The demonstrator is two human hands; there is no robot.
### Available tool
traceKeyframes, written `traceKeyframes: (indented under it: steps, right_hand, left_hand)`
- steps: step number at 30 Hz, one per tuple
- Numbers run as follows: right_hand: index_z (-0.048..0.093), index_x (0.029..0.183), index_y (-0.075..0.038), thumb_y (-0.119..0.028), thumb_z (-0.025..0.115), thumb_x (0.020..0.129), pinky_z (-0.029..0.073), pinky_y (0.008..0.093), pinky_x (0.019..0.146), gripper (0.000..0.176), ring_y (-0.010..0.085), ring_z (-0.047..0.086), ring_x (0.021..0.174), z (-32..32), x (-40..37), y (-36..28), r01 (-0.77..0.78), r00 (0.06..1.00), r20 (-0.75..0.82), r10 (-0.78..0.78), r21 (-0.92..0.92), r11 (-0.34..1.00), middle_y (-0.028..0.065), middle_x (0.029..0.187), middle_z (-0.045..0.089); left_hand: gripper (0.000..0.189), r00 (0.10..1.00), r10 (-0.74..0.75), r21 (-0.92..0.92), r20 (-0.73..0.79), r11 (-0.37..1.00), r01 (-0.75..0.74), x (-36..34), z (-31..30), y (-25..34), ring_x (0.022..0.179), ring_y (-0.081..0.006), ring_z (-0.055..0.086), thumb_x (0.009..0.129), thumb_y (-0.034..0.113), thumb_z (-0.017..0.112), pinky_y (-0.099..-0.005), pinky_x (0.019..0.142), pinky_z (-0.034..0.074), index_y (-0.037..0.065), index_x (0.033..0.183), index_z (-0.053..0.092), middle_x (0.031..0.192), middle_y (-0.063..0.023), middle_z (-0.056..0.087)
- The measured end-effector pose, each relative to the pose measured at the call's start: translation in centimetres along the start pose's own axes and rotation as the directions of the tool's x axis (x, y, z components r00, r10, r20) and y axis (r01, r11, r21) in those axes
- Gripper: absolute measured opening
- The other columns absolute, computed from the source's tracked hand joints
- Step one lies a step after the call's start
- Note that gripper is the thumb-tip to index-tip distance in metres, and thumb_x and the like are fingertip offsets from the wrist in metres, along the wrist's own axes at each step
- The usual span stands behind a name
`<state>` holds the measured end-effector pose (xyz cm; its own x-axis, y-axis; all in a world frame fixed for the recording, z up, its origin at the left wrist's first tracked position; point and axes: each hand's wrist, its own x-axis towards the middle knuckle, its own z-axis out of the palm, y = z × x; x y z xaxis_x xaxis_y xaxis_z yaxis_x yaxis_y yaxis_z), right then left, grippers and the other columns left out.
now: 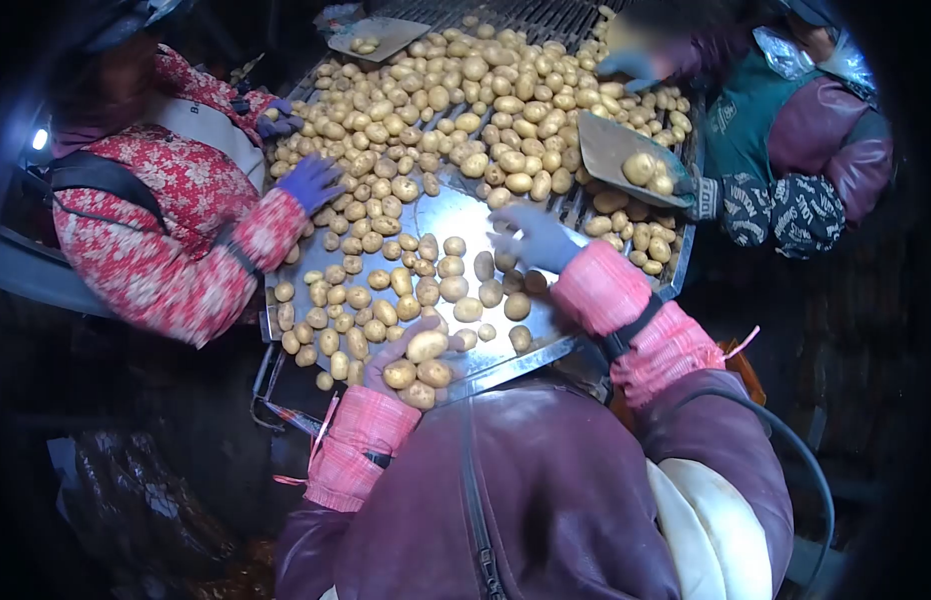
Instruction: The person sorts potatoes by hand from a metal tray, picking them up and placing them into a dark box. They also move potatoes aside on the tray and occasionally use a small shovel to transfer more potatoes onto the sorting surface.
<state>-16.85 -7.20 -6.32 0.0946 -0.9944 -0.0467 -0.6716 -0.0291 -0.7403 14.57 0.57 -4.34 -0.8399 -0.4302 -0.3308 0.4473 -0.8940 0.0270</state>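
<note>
At the near edge of the metal table (506,372), my left hand (386,362), in a greyish-purple glove, is cupped around several potatoes (435,373). Part of its fingers is hidden behind them. My right hand (538,238), in a grey-blue glove, is held over the right side of the table with its fingers apart. No potato shows in its grasp. Just below it lie some darker potatoes (490,293) in loose columns. Pink sleeve covers (608,288) reach up to both my wrists.
A large heap of potatoes (476,68) covers the table's far side, partly on slats (501,12). Left, a person in a red floral jacket reaches in with purple gloves (308,185). Right, another person's scoop (611,150) carries potatoes. Another scoop (386,38) lies at the back.
</note>
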Motion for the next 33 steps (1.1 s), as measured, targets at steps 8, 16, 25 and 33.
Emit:
traceKeyframes:
  steps: [8,16,25,33]
  right_hand:
    - [0.057,0.123,-0.018,-0.031,0.062,0.084,0.051,0.0473,0.086,0.042,0.0373,0.062,0.102,-1.7,7.5,4.1,-0.131,0.983,-0.177,0.041,-0.534,0.835,0.0157,0.108,0.062]
    - [0.062,0.108,-0.012,-0.026,0.059,0.086,0.052,0.0368,0.065,0.027,0.0239,0.066,0.074,1.3,4.0,4.3,-0.042,0.999,-0.015,0.044,0.122,0.992,0.0131,0.083,0.067]
    - [0.057,0.119,-0.011,-0.020,0.061,0.084,0.053,0.0357,0.057,0.036,0.0243,0.065,0.074,-3.5,9.8,6.8,-0.017,0.936,-0.318,0.152,0.391,0.920,0.0126,0.100,0.063]
    - [0.056,0.129,-0.018,-0.018,0.063,0.078,0.050,0.0460,0.089,0.051,0.0364,0.058,0.113,-3.4,9.4,1.4,-0.042,0.999,-0.045,0.023,-0.479,0.877,0.0186,0.139,0.048]
  left_hand:
    - [0.045,0.952,0.236,0.282,-0.197,0.943,-0.175,-1.2,-1.1,-0.3,0.080,-0.0232,0.058,0.097,0.031,0.054,-0.0309,0.059,0.051,0.013,0.138,0.052,0.133,-0.0262,0.052]
    - [0.038,0.926,0.166,0.247,-0.339,0.966,-0.082,-0.1,-0.8,0.8,0.074,-0.0193,0.057,0.099,0.033,0.053,-0.0275,0.053,0.048,0.014,0.131,0.055,0.127,-0.0230,0.056]
    - [0.042,0.921,0.134,0.279,-0.367,0.960,-0.029,0.6,-1.7,1.3,0.078,-0.0189,0.055,0.100,0.036,0.051,-0.0217,0.049,0.043,0.012,0.134,0.052,0.129,-0.0233,0.054]
    - [0.045,0.969,0.210,0.348,-0.133,0.925,-0.152,0.1,-5.9,1.3,0.103,-0.0415,0.063,0.101,0.016,0.046,-0.0485,0.089,0.054,0.001,0.143,0.040,0.131,-0.0323,0.054]
